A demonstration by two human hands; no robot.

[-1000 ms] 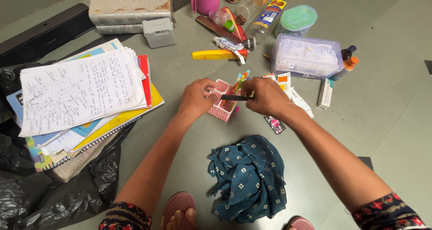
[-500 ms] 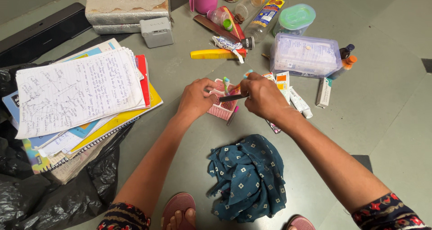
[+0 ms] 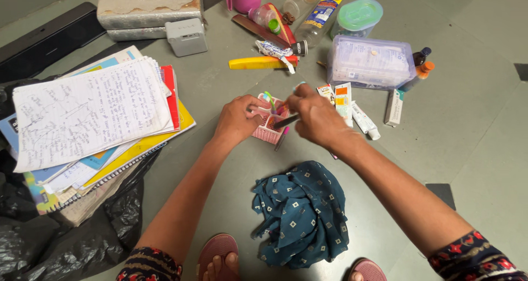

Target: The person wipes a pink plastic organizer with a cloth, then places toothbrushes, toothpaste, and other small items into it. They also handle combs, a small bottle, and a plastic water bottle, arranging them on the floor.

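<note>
Hands at pink slotted basket, floor level, head view only.

Head view: left hand (image 3: 237, 119) is closed on the near rim of the pink basket (image 3: 268, 128), steadying it upright on the grey floor (image 3: 467, 127). Right hand (image 3: 313, 116) pinches a dark pen-like stick (image 3: 286, 121), held slantwise with its tip over the basket mouth, among coloured pens (image 3: 270, 100) standing inside. Judgement: keep the rim grip firm so the light basket does not tip; bring the stick nearer upright before lowering it between the others. Loose pink pen (image 3: 281, 139) lies just beside the basket; blue patterned cloth (image 3: 301, 215) sits nearer the feet.
</note>
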